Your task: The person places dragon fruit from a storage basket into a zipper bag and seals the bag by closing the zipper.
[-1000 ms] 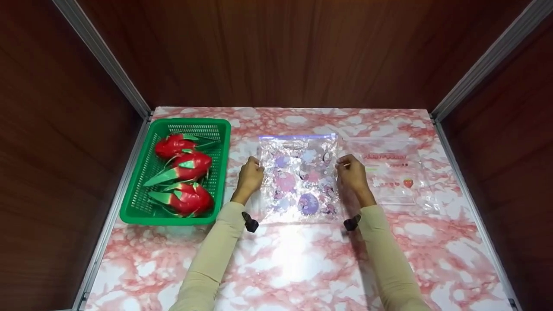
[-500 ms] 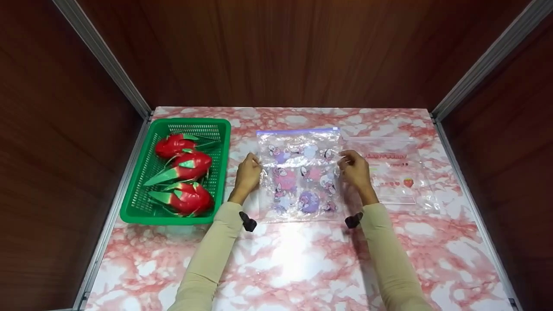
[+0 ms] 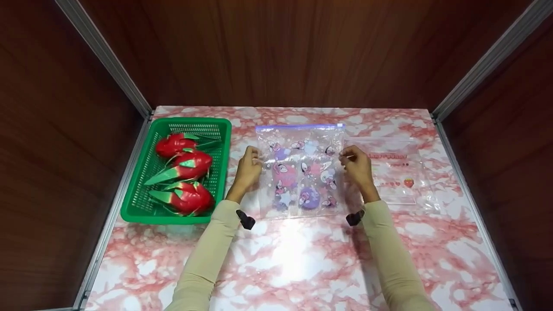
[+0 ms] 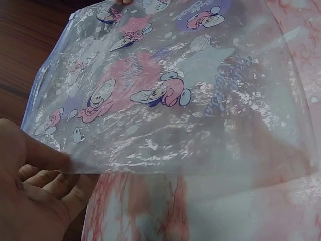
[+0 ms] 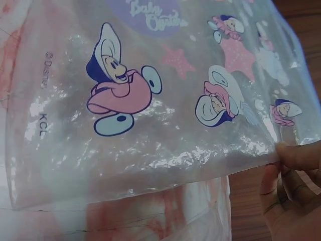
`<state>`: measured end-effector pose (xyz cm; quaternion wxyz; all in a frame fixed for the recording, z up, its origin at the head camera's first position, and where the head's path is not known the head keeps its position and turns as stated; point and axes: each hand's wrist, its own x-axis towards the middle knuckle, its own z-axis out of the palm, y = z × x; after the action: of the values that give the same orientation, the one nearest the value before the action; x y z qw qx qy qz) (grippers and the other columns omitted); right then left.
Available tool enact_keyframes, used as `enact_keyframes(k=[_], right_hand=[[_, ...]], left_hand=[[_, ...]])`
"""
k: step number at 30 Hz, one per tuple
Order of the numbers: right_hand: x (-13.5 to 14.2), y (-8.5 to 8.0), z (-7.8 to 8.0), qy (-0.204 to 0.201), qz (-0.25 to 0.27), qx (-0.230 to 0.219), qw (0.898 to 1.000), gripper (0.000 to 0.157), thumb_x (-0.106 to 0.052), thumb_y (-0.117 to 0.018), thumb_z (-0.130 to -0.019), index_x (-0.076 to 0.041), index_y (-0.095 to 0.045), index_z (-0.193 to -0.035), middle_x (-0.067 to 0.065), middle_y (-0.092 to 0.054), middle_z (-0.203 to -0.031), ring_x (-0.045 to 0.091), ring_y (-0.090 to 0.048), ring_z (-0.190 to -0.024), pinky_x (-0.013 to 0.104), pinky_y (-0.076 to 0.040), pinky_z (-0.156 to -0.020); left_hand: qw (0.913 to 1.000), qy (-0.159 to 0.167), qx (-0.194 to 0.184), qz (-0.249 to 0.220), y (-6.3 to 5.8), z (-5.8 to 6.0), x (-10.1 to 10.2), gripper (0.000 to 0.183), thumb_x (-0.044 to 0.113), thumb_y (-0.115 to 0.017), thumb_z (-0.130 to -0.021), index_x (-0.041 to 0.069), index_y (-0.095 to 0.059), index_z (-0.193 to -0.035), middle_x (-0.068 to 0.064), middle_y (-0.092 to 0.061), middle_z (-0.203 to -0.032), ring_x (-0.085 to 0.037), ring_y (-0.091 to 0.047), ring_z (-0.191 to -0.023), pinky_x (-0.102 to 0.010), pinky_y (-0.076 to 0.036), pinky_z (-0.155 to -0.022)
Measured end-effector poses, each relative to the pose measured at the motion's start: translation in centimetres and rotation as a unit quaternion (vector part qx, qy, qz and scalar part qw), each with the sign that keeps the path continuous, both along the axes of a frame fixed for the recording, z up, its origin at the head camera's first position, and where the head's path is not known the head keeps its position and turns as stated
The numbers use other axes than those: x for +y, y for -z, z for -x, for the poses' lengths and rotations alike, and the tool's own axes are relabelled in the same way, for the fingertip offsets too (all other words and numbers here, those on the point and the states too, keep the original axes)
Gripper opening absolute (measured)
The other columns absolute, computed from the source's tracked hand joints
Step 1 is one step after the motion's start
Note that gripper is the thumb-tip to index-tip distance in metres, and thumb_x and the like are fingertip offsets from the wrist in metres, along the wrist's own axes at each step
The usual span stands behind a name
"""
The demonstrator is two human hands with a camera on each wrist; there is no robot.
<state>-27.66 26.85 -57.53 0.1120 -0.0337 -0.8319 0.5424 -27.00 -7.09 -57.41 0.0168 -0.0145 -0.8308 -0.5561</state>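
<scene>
A clear zip bag (image 3: 298,172) printed with pink and purple cartoon oysters spans the space between my two hands. Its purple zip strip (image 3: 298,127) runs along the far edge, with a white slider (image 3: 340,125) at the right end. My left hand (image 3: 248,170) pinches the bag's left side edge between thumb and fingers, as the left wrist view shows up close. On the opposite side edge, my right hand (image 3: 357,168) pinches the plastic the same way. The zip end is tilted up off the table, while the near end hangs low over it.
To the left stands a green basket (image 3: 227,172) holding three red dragon fruits (image 3: 190,198) with green leaves. A second clear bag (image 3: 397,172) with red print and a strawberry lies flat at the right. Dark wood panels enclose the pink marbled table (image 3: 293,268).
Both hands have lifted the printed bag's far end and moved slightly away from the body. The zip strip has risen in view. Basket and second bag have stayed put.
</scene>
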Motion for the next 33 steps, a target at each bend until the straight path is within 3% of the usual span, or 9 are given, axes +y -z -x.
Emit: enact_keyframes(k=[4,6,11,14,17,22,26,29,33], right_hand=[[0.1,-0.3,0.2,-0.005,0.001,0.005,1.0,0.005,0.007,-0.068,-0.095,0.008,-0.068,-0.1,0.026,-0.071,-0.094,0.006,-0.06,-0.069,0.015,-0.05,-0.06],[0.2,-0.4,0.3,-0.009,0.0,0.007,1.0,0.005,0.007,-0.068,-0.095,0.009,-0.068,-0.101,0.027,-0.071,-0.095,0.006,-0.06,-0.068,0.014,-0.05,-0.06],[0.5,-0.6,0.5,-0.012,-0.011,0.007,1.0,0.006,0.008,-0.067,-0.096,0.009,-0.069,-0.102,0.028,-0.071,-0.095,0.004,-0.059,-0.067,0.013,-0.05,-0.059],[0.5,-0.6,0.6,-0.016,-0.012,0.007,1.0,0.008,0.008,-0.067,-0.097,0.01,-0.069,-0.104,0.029,-0.072,-0.097,0.003,-0.059,-0.068,0.012,-0.05,-0.061],[0.5,-0.8,0.8,-0.02,-0.021,0.008,1.0,0.01,0.007,-0.067,-0.098,0.009,-0.07,-0.108,0.03,-0.073,-0.102,0.006,-0.061,-0.074,0.011,-0.051,-0.065],[0.5,-1.0,1.2,-0.015,-0.058,0.01,0.998,0.01,0.003,-0.07,-0.098,0.007,-0.072,-0.108,0.028,-0.074,-0.107,0.024,-0.067,-0.092,0.012,-0.047,-0.077],[0.6,-1.1,1.4,-0.015,-0.068,0.01,0.998,0.009,0.004,-0.071,-0.098,0.007,-0.072,-0.106,0.027,-0.074,-0.107,0.032,-0.068,-0.098,0.013,-0.046,-0.079],[0.6,-1.3,1.4,-0.019,-0.062,0.01,0.998,0.008,0.003,-0.071,-0.098,0.008,-0.072,-0.105,0.027,-0.074,-0.106,0.022,-0.067,-0.091,0.011,-0.048,-0.074],[0.4,-1.5,1.6,-0.027,-0.052,0.014,0.998,0.005,0.002,-0.07,-0.099,0.005,-0.072,-0.103,0.027,-0.075,-0.105,0.006,-0.062,-0.083,0.01,-0.051,-0.068]], left_hand=[[0.9983,0.015,0.008,-0.056,-0.1,0.3,-0.1,0.052,-0.015,-0.049,-0.091,0.002,-0.048,-0.14,-0.02,-0.072,-0.11,-0.018,-0.058,-0.08,-0.025,-0.052,-0.068],[0.9964,0.02,0.011,-0.082,-0.2,0.4,-0.1,0.051,-0.014,-0.052,-0.092,0.003,-0.048,-0.139,-0.021,-0.072,-0.107,-0.016,-0.058,-0.078,-0.022,-0.052,-0.066],[0.9916,0.023,0.007,-0.127,-0.4,0.4,0.2,0.037,-0.011,-0.055,-0.092,0.0,-0.052,-0.127,-0.021,-0.067,-0.114,-0.024,-0.069,-0.096,-0.023,-0.053,-0.072],[0.9895,0.017,0.002,-0.143,-0.7,0.3,0.3,0.024,-0.005,-0.057,-0.098,-0.001,-0.053,-0.121,-0.019,-0.066,-0.117,-0.03,-0.072,-0.104,-0.031,-0.059,-0.077],[0.9902,0.0,0.002,-0.139,-1.1,0.3,0.3,0.014,0.013,-0.059,-0.107,0.006,-0.057,-0.118,-0.016,-0.071,-0.106,-0.027,-0.072,-0.093,-0.044,-0.062,-0.079],[0.9884,-0.004,0.01,-0.152,-1.8,0.5,0.1,0.037,0.041,-0.042,-0.116,0.011,-0.063,-0.11,-0.012,-0.073,-0.083,-0.033,-0.069,-0.081,-0.061,-0.059,-0.082],[0.9827,-0.002,0.016,-0.184,-2.1,0.5,-0.1,0.053,0.041,-0.036,-0.117,0.004,-0.067,-0.098,-0.011,-0.072,-0.084,-0.038,-0.07,-0.087,-0.052,-0.061,-0.078],[0.9782,-0.008,0.024,-0.206,-2.4,0.6,-0.2,0.055,0.037,-0.037,-0.117,0.0,-0.067,-0.09,-0.012,-0.073,-0.084,-0.04,-0.071,-0.084,-0.039,-0.061,-0.07],[0.9721,0.005,0.03,-0.233,-3.1,0.7,-0.4,0.052,0.034,-0.037,-0.117,0.003,-0.067,-0.089,-0.008,-0.075,-0.073,-0.03,-0.073,-0.067,-0.029,-0.059,-0.058]])
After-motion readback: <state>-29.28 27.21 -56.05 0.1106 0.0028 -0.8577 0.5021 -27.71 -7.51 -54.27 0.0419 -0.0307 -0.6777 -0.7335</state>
